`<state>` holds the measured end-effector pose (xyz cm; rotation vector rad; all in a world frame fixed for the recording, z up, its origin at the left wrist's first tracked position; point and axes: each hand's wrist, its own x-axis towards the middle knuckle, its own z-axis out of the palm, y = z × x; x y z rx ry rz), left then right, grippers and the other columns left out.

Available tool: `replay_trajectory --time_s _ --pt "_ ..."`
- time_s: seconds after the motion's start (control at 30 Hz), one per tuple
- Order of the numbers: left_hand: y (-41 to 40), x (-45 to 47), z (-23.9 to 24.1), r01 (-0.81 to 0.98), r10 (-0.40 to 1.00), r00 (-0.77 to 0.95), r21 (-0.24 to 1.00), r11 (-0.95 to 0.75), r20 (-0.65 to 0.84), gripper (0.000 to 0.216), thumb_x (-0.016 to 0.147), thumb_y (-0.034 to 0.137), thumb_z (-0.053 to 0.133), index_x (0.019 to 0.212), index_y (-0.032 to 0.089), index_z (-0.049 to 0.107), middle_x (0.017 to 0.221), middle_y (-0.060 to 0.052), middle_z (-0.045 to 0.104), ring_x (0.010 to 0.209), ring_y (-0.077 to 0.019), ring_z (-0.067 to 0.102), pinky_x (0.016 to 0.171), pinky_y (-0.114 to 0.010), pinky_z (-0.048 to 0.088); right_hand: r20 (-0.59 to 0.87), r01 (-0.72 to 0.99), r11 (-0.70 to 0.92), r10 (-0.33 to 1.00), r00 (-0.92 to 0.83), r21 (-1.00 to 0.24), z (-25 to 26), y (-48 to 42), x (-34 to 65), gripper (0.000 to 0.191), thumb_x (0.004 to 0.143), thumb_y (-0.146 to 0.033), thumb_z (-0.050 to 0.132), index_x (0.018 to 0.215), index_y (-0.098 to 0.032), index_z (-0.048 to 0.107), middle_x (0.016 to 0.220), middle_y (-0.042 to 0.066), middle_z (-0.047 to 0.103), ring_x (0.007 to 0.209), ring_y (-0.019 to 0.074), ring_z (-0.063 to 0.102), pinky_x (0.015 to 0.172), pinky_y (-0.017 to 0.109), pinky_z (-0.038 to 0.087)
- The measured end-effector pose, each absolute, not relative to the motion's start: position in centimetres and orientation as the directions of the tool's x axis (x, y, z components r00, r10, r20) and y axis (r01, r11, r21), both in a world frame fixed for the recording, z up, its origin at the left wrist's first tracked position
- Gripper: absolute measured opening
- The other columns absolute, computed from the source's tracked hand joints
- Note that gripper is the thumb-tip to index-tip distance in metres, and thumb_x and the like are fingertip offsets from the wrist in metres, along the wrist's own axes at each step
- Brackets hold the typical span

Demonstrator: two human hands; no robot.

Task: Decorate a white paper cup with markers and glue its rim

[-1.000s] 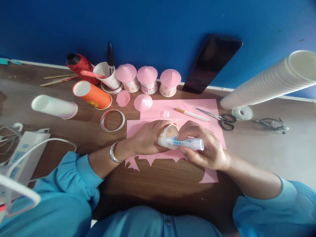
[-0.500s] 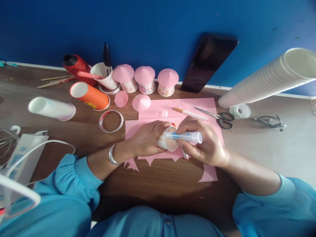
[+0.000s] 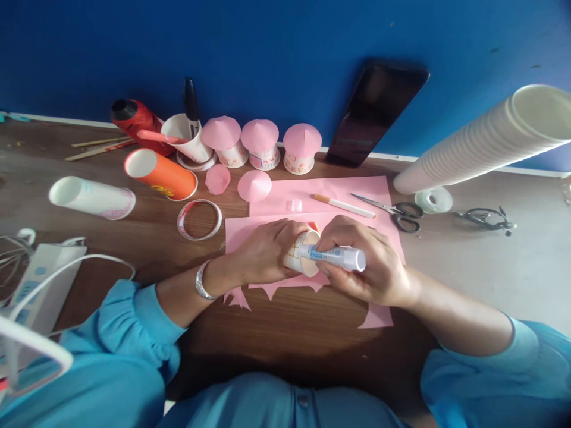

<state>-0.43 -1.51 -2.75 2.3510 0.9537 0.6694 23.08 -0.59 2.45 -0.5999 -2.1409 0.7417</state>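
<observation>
My left hand (image 3: 263,249) grips a cup (image 3: 300,257) on its side; my right hand (image 3: 370,261) holds a glue stick (image 3: 334,257) against its rim, over pink paper (image 3: 357,190). Bare surface (image 3: 294,333) lies nearer me.

No legible text on glue stick (image 3: 336,257) or cups.

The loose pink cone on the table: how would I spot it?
Start at the blue wall, where three pink-roofed cups stand in a row. Just in front of them lies the loose pink cone, beside the pink paper sheet. Unlike its neighbours, no cup sits under it.
</observation>
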Motion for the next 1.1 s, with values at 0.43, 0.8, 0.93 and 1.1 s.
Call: replay_trajectory --time_s 0.43,0.8,0.93,1.1 --pt "-1.5 -0.5 -2.9 0.425 0.655 0.638 0.524 -0.738 0.405 0.054 0.096 0.031 0.075 0.141 0.017 0.049 0.12 -0.015 0.078 0.107 -0.0311 0.08 0.084 -0.042 0.065 0.423 0.319 0.597 0.774 -0.472 -0.736 2.5 0.6 23.2 0.008 0.095 -0.02 0.068 0.098 -0.023 0.062 0.082 -0.001 0.07 0.067 0.0149 0.064 0.064 0.031 0.054" --pt "-1.6 -0.9 -2.9 0.449 0.721 0.604 0.602 -0.661 0.341 0.056 0.09 0.033 0.081 0.137 0.02 0.052 0.12 -0.013 0.078 0.102 -0.0286 0.08 0.083 -0.041 0.067 0.209 0.35 0.351 0.899 -0.385 -0.868 2.1 1.2 23.5 0.002 0.093 -0.022 0.067 0.093 -0.02 0.066 0.075 -0.002 0.072 0.059 0.0113 0.061 0.056 0.026 0.048" --pt "-1.5 -1.0 -2.9 0.414 0.721 0.564 0.617 -0.669 0.404 0.051 0.093 0.033 0.079 0.136 0.02 0.053 0.122 -0.013 0.078 0.106 -0.0281 0.08 0.086 -0.04 0.068 0.164 0.313 0.275 0.927 -0.338 -0.909 2.0 1.2 23.6 0.006 0.093 -0.025 0.069 0.093 -0.019 0.067 0.076 -0.001 0.071 0.059 0.0104 0.059 0.054 0.025 0.047" --pt "-1.5 -1.2 -2.9 0.411 0.719 0.504 0.599 -0.687 0.478 0.053 0.092 0.028 0.079 0.138 0.019 0.054 0.124 -0.016 0.077 0.109 -0.0298 0.078 0.09 -0.045 0.068 0.143 0.265 0.234 0.936 -0.322 -0.935 2.0 1.2 23.7 0.008 0.095 -0.026 0.07 0.093 -0.019 0.067 0.077 -0.001 0.071 0.062 0.011 0.061 0.054 0.025 0.048"
